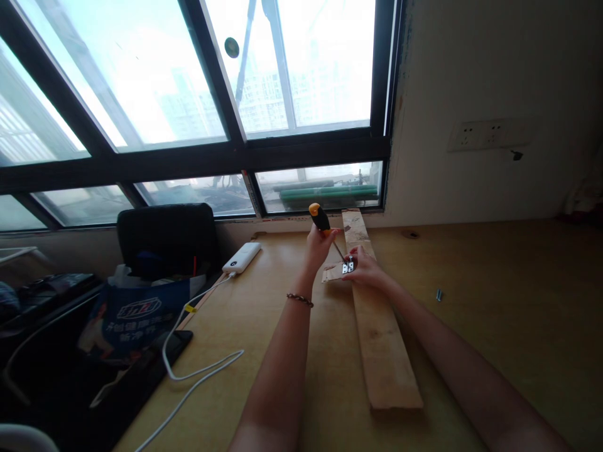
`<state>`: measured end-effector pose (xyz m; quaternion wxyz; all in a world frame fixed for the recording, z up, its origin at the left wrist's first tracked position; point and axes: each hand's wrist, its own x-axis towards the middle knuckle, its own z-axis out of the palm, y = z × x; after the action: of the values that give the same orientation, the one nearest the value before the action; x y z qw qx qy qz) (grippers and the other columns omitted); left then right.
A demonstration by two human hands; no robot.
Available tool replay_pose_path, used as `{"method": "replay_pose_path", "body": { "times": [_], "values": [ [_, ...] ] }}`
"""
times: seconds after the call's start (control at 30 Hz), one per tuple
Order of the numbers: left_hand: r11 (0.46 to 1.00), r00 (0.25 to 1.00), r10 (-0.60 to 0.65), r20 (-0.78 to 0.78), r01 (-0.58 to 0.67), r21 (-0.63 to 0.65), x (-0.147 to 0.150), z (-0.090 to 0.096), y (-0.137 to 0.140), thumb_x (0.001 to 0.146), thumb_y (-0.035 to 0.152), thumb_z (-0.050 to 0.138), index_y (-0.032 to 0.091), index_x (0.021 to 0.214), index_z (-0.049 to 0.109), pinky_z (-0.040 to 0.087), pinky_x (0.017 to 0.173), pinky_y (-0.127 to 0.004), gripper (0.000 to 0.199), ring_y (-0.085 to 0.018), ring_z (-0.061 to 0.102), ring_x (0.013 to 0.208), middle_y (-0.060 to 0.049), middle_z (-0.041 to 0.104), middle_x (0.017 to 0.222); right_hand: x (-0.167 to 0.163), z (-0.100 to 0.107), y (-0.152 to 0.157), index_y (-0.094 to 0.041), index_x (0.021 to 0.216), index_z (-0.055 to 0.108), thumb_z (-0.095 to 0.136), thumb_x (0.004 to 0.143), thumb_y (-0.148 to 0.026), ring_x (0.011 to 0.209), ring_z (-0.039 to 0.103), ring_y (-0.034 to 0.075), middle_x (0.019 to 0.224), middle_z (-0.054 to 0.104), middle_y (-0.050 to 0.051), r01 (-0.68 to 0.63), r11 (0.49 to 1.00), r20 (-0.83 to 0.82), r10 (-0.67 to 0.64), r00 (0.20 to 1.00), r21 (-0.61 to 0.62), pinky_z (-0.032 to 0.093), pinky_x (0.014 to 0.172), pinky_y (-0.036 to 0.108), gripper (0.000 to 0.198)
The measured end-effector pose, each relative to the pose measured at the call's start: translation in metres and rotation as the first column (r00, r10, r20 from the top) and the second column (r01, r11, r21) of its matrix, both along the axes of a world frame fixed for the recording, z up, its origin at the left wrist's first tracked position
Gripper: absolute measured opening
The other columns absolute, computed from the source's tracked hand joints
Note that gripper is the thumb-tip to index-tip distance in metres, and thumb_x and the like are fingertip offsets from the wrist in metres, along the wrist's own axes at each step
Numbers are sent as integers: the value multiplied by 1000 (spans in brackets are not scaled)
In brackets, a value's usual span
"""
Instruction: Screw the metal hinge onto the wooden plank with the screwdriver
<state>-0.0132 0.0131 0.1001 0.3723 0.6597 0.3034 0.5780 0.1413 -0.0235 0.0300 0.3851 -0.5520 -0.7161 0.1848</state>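
My left hand is closed around a yellow-and-black screwdriver, which slants down to the right. Its shaft reaches a small silver hinge, where the tip seems to meet a screw too small to make out clearly. My right hand steadies the hinge, its fingers closed at the right edge. Beneath the hinge lie a short wooden piece, sticking out to the left, and a long wooden plank running lengthwise away from me. My right fingers partly hide where these pieces meet.
Two or so loose screws lie on the wooden table at right. A white power bank with a white cable rests at left. Past the left edge stand a black chair and a blue bag. A window backs the table.
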Motion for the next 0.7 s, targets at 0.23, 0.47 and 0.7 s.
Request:
{"method": "replay_pose_path", "body": {
  "times": [0.23, 0.47, 0.7],
  "values": [
    [995, 990, 68, -123, -59, 76, 0, 10, -10, 64, 32, 66, 15, 85, 53, 46, 68, -27, 30, -16, 61, 77, -7, 65, 85, 1, 0, 0, -21, 100, 41, 79, 42, -39, 94, 57, 24, 100, 59, 6, 0, 1000, 31, -1, 1000, 15, 43, 79, 35, 71],
    [994, 978, 112, -178, -112, 8, -5, 21, -18, 53, 30, 71, 14, 75, 62, 45, 61, -26, 29, -15, 59, 68, -3, 64, 72, 1, -1, 2, -20, 102, 40, 79, 42, -39, 98, 56, 25, 102, 59, 7, 4, 1000, 42, -4, 999, 15, 42, 84, 37, 73],
    [1000, 998, -6, -62, 4, -30, -3, 28, -19, 55, 11, 63, 15, 87, 51, 48, 66, -28, 34, -16, 61, 74, -5, 65, 80, 2, -5, 4, -20, 103, 41, 79, 43, -40, 99, 55, 25, 102, 59, 7, -4, 1000, 22, 3, 1000, 23, 43, 84, 37, 74]
  ]
}}
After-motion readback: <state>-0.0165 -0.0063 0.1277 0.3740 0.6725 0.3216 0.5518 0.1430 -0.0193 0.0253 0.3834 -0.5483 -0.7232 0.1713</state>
